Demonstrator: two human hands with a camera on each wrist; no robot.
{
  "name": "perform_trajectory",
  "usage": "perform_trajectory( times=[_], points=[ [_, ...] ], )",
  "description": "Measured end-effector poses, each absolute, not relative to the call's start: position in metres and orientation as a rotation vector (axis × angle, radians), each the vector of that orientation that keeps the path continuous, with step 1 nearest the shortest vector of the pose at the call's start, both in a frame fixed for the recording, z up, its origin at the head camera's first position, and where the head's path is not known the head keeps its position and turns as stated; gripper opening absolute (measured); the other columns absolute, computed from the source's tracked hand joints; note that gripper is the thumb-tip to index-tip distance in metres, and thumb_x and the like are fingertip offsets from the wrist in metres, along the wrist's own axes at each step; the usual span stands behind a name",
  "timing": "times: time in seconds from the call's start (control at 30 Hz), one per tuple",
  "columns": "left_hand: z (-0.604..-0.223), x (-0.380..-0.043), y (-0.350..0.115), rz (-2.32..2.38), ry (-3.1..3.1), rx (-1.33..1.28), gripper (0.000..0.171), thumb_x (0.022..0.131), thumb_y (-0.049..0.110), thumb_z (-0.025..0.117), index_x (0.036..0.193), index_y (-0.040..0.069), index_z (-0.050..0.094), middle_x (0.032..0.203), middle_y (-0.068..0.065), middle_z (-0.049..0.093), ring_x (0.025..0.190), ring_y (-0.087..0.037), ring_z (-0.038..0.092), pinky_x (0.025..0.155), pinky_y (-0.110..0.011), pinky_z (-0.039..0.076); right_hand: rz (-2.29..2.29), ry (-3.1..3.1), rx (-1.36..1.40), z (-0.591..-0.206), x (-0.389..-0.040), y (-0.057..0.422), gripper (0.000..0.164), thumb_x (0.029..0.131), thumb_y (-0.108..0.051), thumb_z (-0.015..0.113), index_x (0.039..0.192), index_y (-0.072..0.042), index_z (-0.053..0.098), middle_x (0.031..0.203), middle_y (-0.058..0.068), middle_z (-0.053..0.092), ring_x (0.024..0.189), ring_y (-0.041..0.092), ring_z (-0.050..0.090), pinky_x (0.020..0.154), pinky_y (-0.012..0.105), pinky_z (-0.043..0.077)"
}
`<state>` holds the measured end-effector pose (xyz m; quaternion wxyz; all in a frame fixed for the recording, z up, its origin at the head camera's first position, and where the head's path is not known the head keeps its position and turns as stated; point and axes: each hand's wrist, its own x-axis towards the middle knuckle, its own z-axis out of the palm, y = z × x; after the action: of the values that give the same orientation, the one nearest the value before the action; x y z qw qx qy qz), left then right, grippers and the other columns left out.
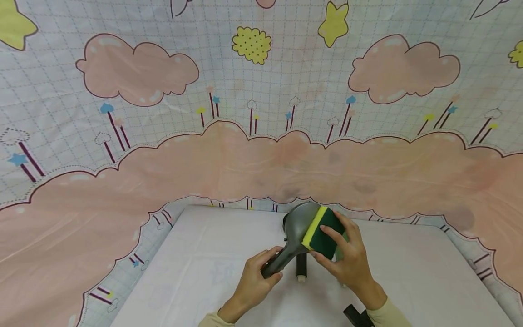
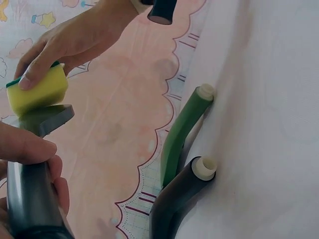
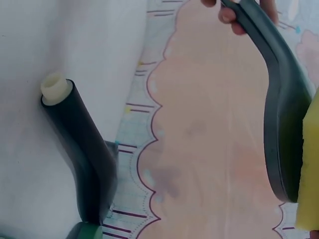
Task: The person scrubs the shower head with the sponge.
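A dark grey handheld shower head (image 1: 300, 229) is tilted up over the white table, its handle gripped by my left hand (image 1: 255, 276). My right hand (image 1: 352, 256) pinches a sponge (image 1: 324, 234), yellow on one side and dark green on the other. The sponge's yellow side (image 3: 309, 164) lies against the round head of the shower head, also seen in the right wrist view. In the left wrist view, my left thumb and fingers (image 2: 30, 149) wrap the handle. The face of the shower head is mostly covered by the sponge.
On the white table (image 1: 196, 259), a dark shower head handle (image 1: 301, 267) with a pale threaded end stands beyond my hands, beside a green one (image 2: 182, 132). Another black piece (image 1: 356, 315) lies near my right wrist. A patterned cloth (image 1: 245, 168) rises behind the table.
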<state>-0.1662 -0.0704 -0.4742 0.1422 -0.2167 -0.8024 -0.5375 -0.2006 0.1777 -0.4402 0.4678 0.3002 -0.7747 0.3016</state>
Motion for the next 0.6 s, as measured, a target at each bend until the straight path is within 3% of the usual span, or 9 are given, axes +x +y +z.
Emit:
perform_trajectory(
  times=[0.33,0.6],
  points=[
    [-0.4753,-0.165,-0.0676,-1.527,-2.337,-0.586,0.058,0.068,-0.012,0.077,0.121,0.008,0.066,0.092,-0.004,0.07,0.079,-0.008,0.055,0.071,-0.021,0.044,0.859,-1.942,0.682,-0.4382,-0.2103,0.187,0.063,0.086,-0.063,0.062,0.122,-0.011,0.067,0.144,0.026,0.046,0.135,0.032,0.042,0.106,0.007,0.028],
    [-0.4756,-0.1667,-0.0679,-1.594,-2.327,-0.605,0.06,0.071,-0.006,0.079,0.124,0.02,0.066,0.095,0.002,0.07,0.081,-0.007,0.057,0.072,-0.021,0.047,0.827,-1.945,0.684,-0.4371,-0.2062,0.1805,0.063,0.086,-0.064,0.06,0.121,-0.012,0.068,0.145,0.024,0.046,0.131,0.035,0.043,0.107,0.008,0.027]
  ],
)
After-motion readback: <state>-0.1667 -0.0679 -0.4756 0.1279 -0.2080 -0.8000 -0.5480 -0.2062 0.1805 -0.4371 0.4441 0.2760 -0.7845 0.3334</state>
